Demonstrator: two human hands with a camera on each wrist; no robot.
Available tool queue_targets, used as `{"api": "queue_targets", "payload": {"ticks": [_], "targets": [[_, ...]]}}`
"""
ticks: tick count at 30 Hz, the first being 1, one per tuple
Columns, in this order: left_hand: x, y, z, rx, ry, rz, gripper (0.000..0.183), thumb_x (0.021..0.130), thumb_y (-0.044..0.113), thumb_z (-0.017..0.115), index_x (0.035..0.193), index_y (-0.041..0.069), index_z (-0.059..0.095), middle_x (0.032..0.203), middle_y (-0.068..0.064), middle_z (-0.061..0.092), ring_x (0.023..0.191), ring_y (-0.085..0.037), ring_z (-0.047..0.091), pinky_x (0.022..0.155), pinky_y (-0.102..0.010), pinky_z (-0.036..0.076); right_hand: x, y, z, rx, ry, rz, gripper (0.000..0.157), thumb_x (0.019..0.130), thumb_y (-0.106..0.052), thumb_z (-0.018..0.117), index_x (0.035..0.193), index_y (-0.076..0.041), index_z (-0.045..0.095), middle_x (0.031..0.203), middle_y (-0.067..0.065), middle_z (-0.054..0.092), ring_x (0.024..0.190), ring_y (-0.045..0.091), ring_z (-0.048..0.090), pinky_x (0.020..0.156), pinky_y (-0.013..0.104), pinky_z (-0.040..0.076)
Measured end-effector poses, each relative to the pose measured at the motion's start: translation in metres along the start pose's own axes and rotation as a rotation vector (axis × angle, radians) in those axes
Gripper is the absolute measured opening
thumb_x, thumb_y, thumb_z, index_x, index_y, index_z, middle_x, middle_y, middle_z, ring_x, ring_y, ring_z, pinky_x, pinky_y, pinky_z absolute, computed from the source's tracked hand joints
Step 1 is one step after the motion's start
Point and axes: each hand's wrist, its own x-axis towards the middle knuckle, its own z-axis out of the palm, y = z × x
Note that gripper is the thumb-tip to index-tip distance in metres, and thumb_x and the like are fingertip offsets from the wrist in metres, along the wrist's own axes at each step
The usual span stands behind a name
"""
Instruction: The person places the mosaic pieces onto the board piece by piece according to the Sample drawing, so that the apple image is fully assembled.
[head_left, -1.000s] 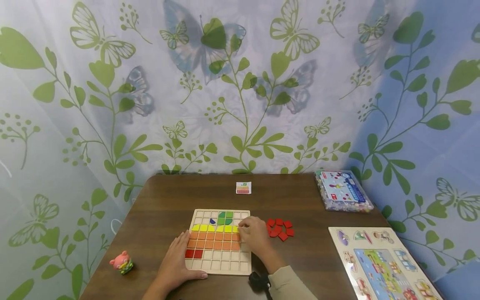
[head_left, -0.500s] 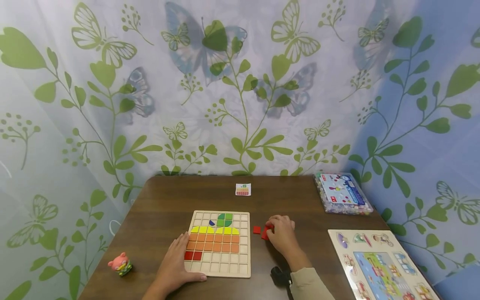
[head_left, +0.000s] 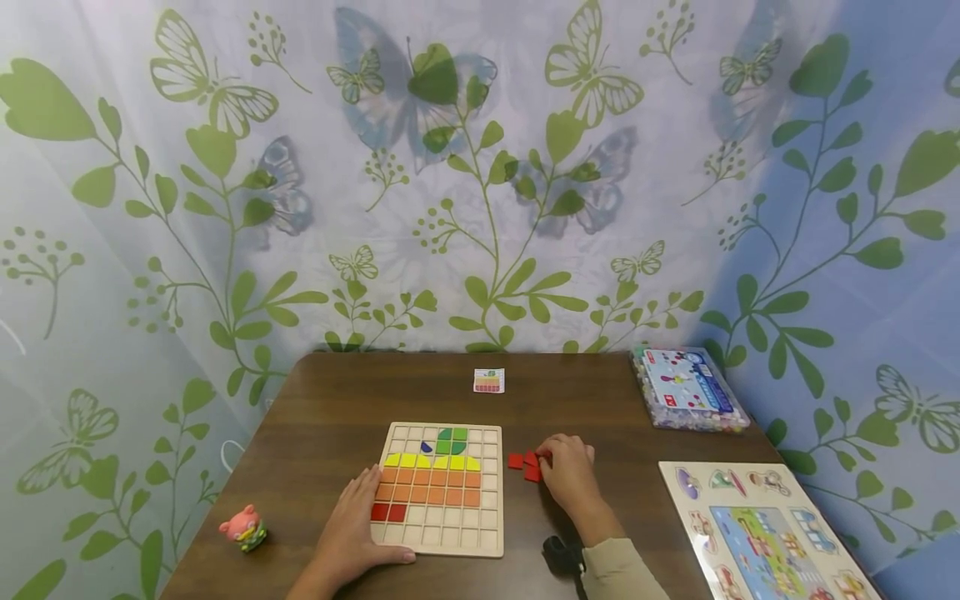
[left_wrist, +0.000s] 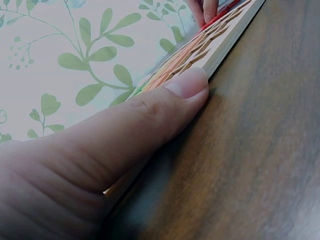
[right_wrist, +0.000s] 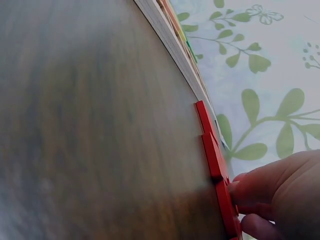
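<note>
A square wooden grid board [head_left: 491, 537] lies on the table, with yellow, orange, green, blue and dark red tiles set in it. Along its left edge rests my left hand [head_left: 351, 525], fingers extended, with the thumb [left_wrist: 187, 82] against the near edge in the left wrist view. To the right of the board, my right hand [head_left: 572, 475] is bent over a small group of red tiles [head_left: 516, 461]. Its fingertips [right_wrist: 242, 187] are right at the red tiles [right_wrist: 214, 157] in the right wrist view; I cannot tell whether they pinch one. Part of the group is hidden by that hand.
A small picture card [head_left: 489, 381] lies behind the board. At the back right sits a clear box of beads [head_left: 690, 389], with a wooden picture puzzle [head_left: 678, 483] in front of it. A pink toy figure [head_left: 243, 528] stands on the left. A patterned curtain [head_left: 480, 208] hangs behind the table.
My right hand has moved from the board's right edge to the red tiles and stays there, and some tiles have shifted under its fingers. The left hand keeps its place.
</note>
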Motion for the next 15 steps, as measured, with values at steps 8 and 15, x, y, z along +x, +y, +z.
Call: {"api": "queue_targets", "payload": {"ticks": [8,15], "targets": [[0.0,0.0,0.002,-0.009,0.019,0.018,0.151,0.053,0.087,0.085,0.161,-0.005,0.033,0.165,-0.023,0.034,0.153,-0.041,0.028,0.123,-0.057,0.02,0.001,0.0,0.0,0.013,0.054,-0.01,0.011,0.084,-0.001,0.086,0.09,-0.008,0.08,0.101,0.007,0.072,0.097,0.033,0.063,0.079,0.05,0.042],[-0.001,-0.002,0.003,0.003,0.046,0.036,0.15,0.052,0.087,0.085,0.159,-0.006,0.037,0.163,-0.024,0.037,0.151,-0.042,0.031,0.122,-0.059,0.023,0.001,-0.013,0.006,0.084,0.086,-0.084,0.011,0.084,0.001,0.085,0.092,-0.005,0.08,0.099,0.007,0.071,0.094,0.031,0.067,0.089,0.051,0.057]]}}
